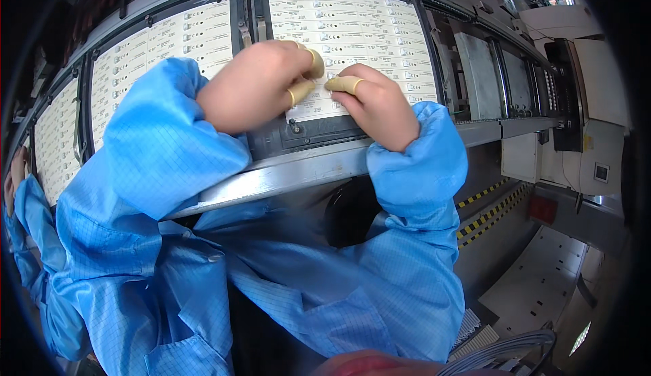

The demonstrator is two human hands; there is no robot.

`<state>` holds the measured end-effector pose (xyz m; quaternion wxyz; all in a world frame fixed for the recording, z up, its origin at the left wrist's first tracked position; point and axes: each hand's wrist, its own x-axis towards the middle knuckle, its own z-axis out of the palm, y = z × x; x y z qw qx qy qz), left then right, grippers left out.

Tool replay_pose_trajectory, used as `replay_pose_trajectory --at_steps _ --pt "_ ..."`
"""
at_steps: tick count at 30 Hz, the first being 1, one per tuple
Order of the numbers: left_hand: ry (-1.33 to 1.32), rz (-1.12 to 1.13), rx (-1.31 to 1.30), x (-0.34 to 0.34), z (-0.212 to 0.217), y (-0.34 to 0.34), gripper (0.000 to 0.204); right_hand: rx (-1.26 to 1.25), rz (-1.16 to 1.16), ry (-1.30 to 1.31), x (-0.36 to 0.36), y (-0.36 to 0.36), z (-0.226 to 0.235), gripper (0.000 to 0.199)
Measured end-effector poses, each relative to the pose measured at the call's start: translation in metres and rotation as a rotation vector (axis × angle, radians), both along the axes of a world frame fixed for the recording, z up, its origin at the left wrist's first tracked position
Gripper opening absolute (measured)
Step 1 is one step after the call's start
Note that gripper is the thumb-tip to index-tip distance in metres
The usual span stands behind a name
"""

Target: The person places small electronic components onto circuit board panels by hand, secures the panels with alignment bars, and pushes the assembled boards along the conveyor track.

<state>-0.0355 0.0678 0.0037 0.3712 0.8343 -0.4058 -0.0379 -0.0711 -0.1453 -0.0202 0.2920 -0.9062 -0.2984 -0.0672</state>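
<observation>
Blue gridded smock point(312, 301), bare metal rail point(285, 181), left hand point(251, 86) and right hand point(383, 108) in yellow finger cots point(346, 84), both nearly pinched closed, can't tell on what, over white printed panel point(352, 20) in black frame point(322, 132), yellow-black hazard tape point(489, 217) and pale cabinet point(597, 139) right.

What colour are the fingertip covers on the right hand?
Pale yellow: the fingertip covers on the right hand show best in the head view.

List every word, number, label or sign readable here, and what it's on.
White panel at the left hand and right hand: rows of small print and symbols; wording not copied, most too small to read.
Middle panel and far-left panel: similar rows, most too small.
Yellow-and-black stripes, right: no words visible.
</observation>
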Motion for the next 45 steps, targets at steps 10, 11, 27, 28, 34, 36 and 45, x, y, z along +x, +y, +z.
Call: replay_pose_trajectory --at_steps 10,11,27,28,34,36,45 --pt "-0.166 -0.042 0.128 -0.026 -0.026 -0.036 0.012 0.182 -0.317 0.191 0.011 -0.038 0.03 0.016" --pt "-0.17 -0.033 0.154 -0.027 -0.027 -0.035 0.011 0.183 -0.317 0.191 0.01 -0.038 0.03 0.016" --pt "-0.268 -0.043 0.388 -0.032 -0.013 -0.056 0.015 0.162 -0.344 0.123 0.006 -0.037 0.026 0.015" --pt "-0.27 -0.039 0.386 -0.033 -0.012 -0.058 0.015 0.139 -0.351 0.103 0.008 -0.036 0.024 0.014" --pt "-0.297 -0.04 0.474 -0.039 -0.005 -0.067 0.016 0.026 -0.312 0.024 0.019 -0.032 0.007 0.015" --pt "-0.32 -0.06 0.475 -0.039 -0.004 -0.075 0.014 0.033 -0.317 0.051 0.02 -0.033 0.002 0.016" --pt "-0.101 0.05 0.067 -0.029 -0.016 -0.057 0.009 0.086 -0.401 -0.018 0.021 -0.043 -0.001 0.014"
